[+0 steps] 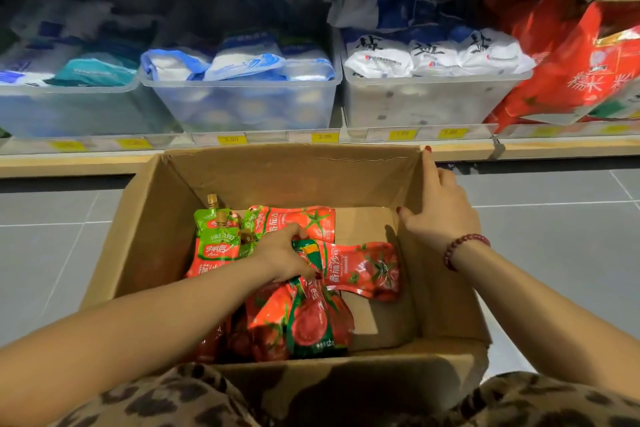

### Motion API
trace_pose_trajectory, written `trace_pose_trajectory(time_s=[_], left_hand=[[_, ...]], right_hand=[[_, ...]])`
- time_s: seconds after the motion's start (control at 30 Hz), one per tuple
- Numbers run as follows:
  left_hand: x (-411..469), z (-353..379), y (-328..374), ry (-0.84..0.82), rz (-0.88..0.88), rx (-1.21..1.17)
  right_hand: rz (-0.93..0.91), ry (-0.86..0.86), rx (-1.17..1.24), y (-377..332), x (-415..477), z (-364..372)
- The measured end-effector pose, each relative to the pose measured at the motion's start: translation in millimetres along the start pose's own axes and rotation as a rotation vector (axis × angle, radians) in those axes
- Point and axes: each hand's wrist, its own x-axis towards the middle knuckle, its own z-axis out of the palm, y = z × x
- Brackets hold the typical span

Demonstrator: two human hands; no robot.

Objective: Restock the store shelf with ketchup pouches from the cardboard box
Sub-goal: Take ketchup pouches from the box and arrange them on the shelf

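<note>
Shelf (69,166) ahead, bins (242,104) of bags on it. Box (287,177) open on floor (52,253) in front. Pouches (304,319) loose on box bottom, mostly left. Right hand (440,218) on right wall, fingers straight, thumb inside. Left hand (282,255) in box, fingers curled round one pouch (363,269).

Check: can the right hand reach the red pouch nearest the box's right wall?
Likely yes: the right hand rests on that wall of the box, and the red pouch lies uncovered below, nothing between.
</note>
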Motion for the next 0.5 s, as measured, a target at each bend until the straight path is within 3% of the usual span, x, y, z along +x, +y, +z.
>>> trace_pose_trajectory(time_s=[0.27,0.5], left_hand=[[3,3,4,0.067,-0.03,-0.087],[0,-17,35,0.182,0.155,-0.216]], right_hand=[[-0.005,-0.001,-0.024,2,1,1],[-0.032,0.003,-0.013,2,1,0]])
